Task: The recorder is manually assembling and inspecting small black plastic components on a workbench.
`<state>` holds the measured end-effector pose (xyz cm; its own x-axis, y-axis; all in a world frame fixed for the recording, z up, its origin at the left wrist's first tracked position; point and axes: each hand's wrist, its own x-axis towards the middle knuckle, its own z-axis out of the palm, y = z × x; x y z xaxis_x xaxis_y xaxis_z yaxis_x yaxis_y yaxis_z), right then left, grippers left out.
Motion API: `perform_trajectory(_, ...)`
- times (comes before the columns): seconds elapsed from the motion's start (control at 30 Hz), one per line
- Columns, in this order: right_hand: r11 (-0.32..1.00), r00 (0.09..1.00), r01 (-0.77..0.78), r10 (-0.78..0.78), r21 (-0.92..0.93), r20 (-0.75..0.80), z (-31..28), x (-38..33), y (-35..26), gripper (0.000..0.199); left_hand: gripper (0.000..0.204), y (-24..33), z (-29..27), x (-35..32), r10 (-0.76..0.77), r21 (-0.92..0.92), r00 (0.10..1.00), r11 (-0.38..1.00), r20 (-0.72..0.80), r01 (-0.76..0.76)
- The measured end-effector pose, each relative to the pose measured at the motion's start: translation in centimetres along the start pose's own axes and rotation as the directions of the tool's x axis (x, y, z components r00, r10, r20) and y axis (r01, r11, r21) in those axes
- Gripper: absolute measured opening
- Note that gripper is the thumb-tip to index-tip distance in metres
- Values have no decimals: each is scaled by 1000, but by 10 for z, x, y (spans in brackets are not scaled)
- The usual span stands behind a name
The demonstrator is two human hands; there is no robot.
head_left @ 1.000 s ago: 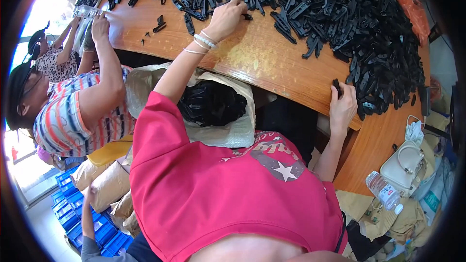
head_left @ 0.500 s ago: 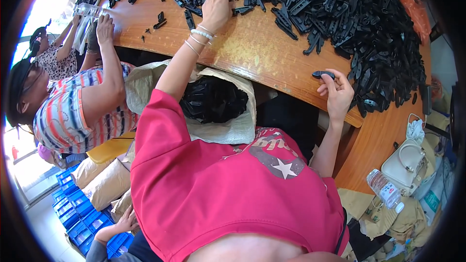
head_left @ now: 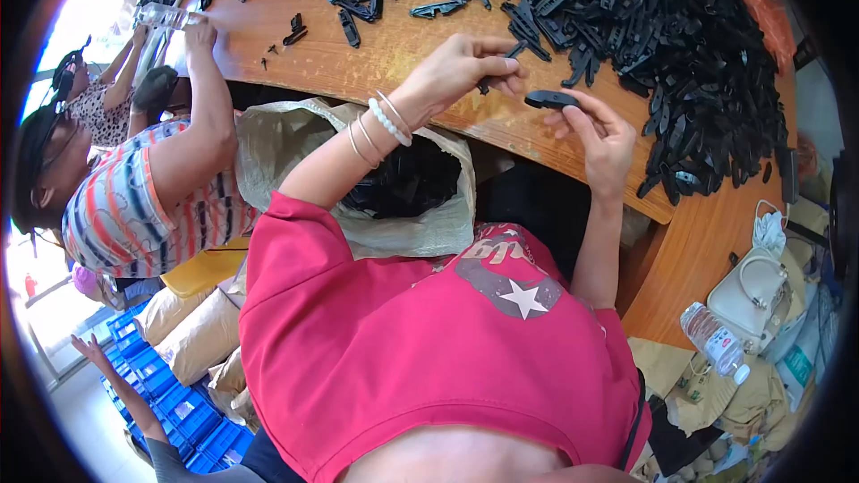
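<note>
Over the table's near edge my left hand (head_left: 461, 72), with bangles and a beaded bracelet at the wrist, is closed in a pinch. Its fingers grip a narrow black plastic part (head_left: 516, 50), partly hidden behind them. Just to the right, my right hand (head_left: 606, 139) is closed on a rounded black plastic piece (head_left: 549, 100) between thumb and fingers. The two parts are close together but apart. Beyond both hands lies a large pile of black plastic parts (head_left: 626, 18) on the wooden table (head_left: 394, 63).
An open woven sack (head_left: 447, 237) holding black parts stands below the table edge. Co-workers sit at the left, one in a striped shirt (head_left: 116, 210). Blue crates (head_left: 179, 411) are at lower left. A white handbag (head_left: 747, 295) and plastic bottle (head_left: 713, 340) lie at the right.
My left hand has come back from the pile toward the right hand, now with a black part in it. My right hand has moved slightly left and up with its piece.
</note>
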<state>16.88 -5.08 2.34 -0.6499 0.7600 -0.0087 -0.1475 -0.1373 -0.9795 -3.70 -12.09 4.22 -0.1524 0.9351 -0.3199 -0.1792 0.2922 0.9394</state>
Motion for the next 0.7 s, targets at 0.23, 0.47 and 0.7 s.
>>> perform_trajectory(0.23,986,985,163,-164,-20,-49,13,6,-8,17,28,25,34,-8,101,69,994,992,40,-104)
perform_trajectory(0.47,970,943,244,-232,18,-239,15,-1,-8,29,35,15,42,-15,335,562,928,742,162,-366)
perform_trajectory(0.7,959,953,263,-275,-102,-129,-3,6,-2,33,33,27,43,-7,395,622,874,619,281,-480)
